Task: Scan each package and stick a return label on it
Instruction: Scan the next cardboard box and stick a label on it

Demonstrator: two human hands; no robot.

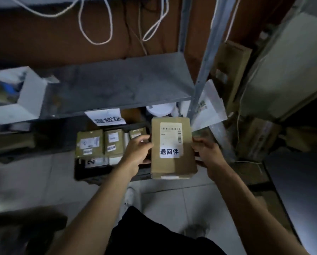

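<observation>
Both hands hold a brown cardboard package (pixel 173 148) above the tiled floor (pixel 34 173), in front of a grey metal shelf (pixel 117 85): the left hand (pixel 138 153) has its grip curled on the left edge, the right hand (pixel 208 155) on the right edge. A white return label (pixel 169 151) sits on its top face below a barcode label (pixel 171 132). Just left of it, a dark crate (pixel 91 176) on the floor holds more labelled packages (pixel 100 142).
</observation>
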